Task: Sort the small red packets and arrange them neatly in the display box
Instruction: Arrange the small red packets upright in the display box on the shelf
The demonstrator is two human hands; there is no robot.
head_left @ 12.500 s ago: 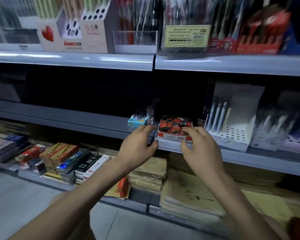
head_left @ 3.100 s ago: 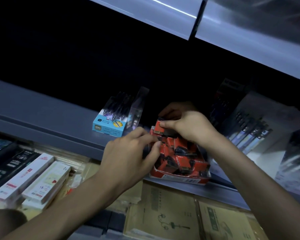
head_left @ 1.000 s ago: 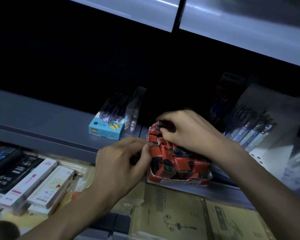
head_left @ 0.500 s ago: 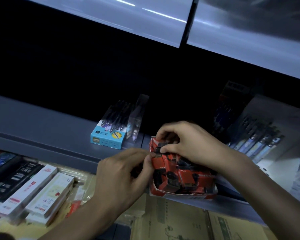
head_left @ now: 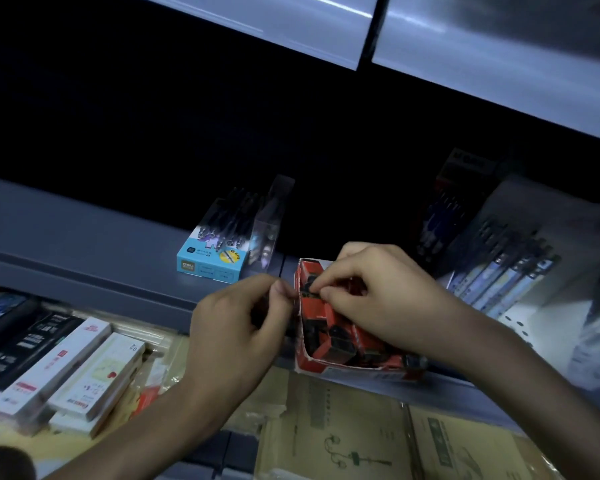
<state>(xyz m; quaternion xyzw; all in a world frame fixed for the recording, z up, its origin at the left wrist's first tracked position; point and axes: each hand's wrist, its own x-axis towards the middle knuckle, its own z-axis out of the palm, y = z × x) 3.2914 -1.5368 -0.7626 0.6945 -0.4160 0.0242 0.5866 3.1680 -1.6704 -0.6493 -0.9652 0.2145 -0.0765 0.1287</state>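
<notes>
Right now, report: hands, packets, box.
Right hand pinches a packet at the box's back left corner. Left hand curled at its left wall, grip unclear. Other packets jumbled inside. Nothing blocking.

Left hand [head_left: 236, 337] curled, thumb tip against forefinger, right hand [head_left: 378, 299] palm down, thumb and forefinger pinching a packet [head_left: 308, 286], forearms converging

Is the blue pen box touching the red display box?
Apart. Head view shows bare grey shelf between blue pen box and red display box.

Small red packets [head_left: 329, 327] jumbled inside red display box [head_left: 357, 370] on shelf edge
</notes>
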